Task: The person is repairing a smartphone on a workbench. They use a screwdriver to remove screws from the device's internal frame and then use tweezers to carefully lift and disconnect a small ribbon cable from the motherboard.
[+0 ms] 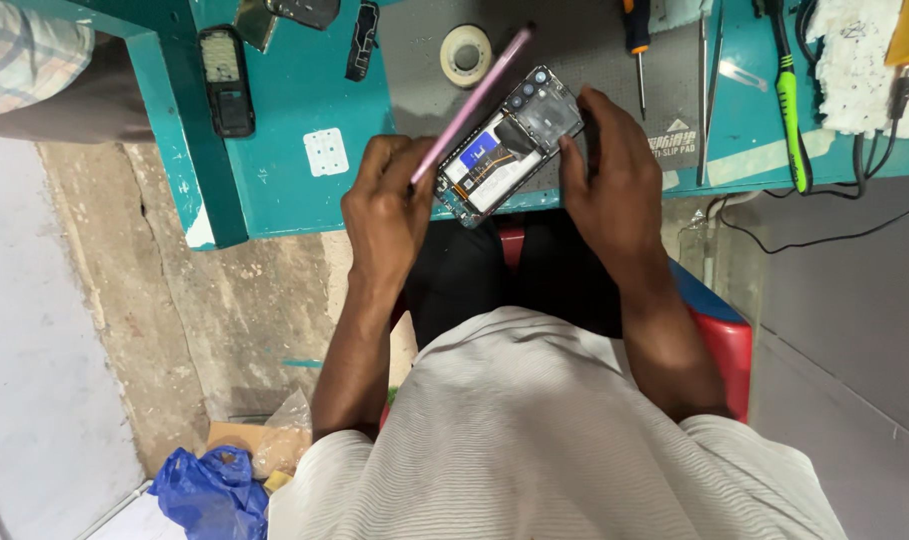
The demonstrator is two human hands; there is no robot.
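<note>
One opened black smartphone with exposed battery is gripped by the right hand, while the left hand pinches one thin pink back cover, one white tape roll lying beyond the fingertips.

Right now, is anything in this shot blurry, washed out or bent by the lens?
Head view: the pink back cover is smeared by motion blur at the left hand; the opened phone by the right hand is fairly sharp. The white foam at top right is overexposed. The teal bench edge bows from wide-angle distortion. Lighting is soft, shadows faint.
</note>
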